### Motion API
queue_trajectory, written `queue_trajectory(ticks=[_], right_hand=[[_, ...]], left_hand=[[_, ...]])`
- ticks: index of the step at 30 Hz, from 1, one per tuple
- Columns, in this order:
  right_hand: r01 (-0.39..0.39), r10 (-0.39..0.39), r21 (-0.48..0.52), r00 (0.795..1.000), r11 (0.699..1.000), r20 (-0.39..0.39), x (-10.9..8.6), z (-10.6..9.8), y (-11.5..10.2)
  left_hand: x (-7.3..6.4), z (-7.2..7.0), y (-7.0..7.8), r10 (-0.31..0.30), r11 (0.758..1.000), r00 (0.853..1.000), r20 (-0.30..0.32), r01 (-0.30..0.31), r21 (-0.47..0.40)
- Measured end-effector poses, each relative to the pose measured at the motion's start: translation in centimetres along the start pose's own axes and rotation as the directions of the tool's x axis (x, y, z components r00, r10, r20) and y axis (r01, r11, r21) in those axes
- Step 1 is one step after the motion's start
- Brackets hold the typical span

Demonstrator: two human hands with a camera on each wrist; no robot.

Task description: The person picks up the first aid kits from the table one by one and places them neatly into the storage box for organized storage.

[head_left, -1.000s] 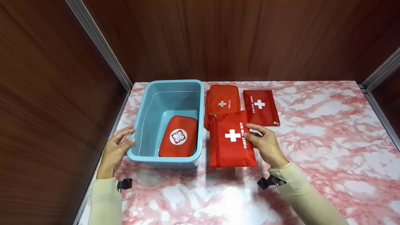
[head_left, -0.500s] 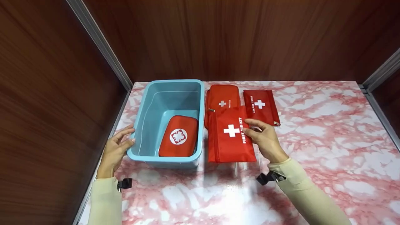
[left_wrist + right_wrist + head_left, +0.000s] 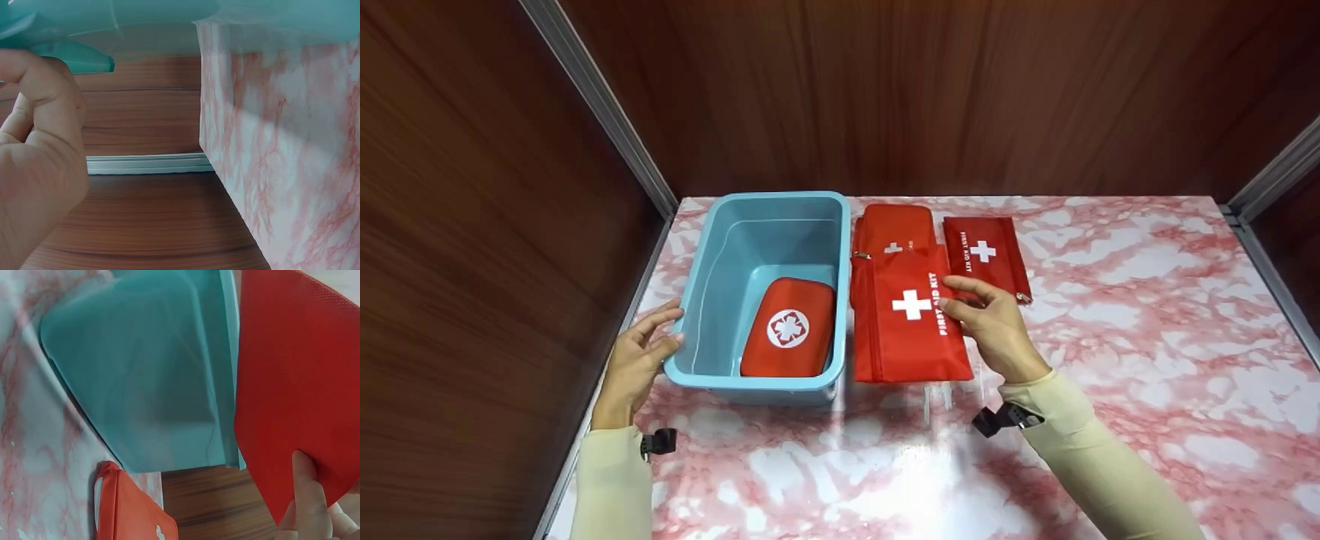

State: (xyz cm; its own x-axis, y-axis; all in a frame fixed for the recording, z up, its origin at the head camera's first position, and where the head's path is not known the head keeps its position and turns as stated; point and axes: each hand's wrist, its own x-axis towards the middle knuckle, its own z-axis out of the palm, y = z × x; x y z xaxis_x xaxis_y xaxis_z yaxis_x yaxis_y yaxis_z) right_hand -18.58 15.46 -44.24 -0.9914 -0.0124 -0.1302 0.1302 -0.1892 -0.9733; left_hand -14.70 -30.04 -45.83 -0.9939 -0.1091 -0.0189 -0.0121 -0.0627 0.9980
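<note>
My right hand (image 3: 997, 326) pinches the right edge of a flat red first aid pouch (image 3: 911, 349), with a white cross and a zipper along its left side. In the right wrist view the pouch's plain back (image 3: 304, 382) faces the camera, raised beside the bin. At the bin's left side, my left hand (image 3: 631, 364) grips the rim of the light blue plastic bin (image 3: 757, 381), thumb and fingers around it. Inside the bin lies a hard red first aid case (image 3: 799, 358) with a round white emblem.
Partly covered by the held pouch, a red zipped first aid bag (image 3: 896, 225) lies right of the bin. A darker red first aid pouch (image 3: 996, 277) lies farther right. The marbled pink table (image 3: 1147, 337) meets wood panels (image 3: 922, 97) behind and at both sides.
My right hand has carried the pouch a little away from me and slightly left, so it covers more of the red bag. The left hand and bin stay put.
</note>
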Motion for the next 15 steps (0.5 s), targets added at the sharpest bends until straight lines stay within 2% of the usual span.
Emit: queue_trajectory(ticks=[15], right_hand=[[0.022, -0.022, -0.004, 1.0, 1.0, -0.001, 0.2, 0.4, -1.4]], left_hand=[[-0.1, 0.0, -0.1, 0.007, 1.0, 1.0, -0.006, -0.007, 0.014]])
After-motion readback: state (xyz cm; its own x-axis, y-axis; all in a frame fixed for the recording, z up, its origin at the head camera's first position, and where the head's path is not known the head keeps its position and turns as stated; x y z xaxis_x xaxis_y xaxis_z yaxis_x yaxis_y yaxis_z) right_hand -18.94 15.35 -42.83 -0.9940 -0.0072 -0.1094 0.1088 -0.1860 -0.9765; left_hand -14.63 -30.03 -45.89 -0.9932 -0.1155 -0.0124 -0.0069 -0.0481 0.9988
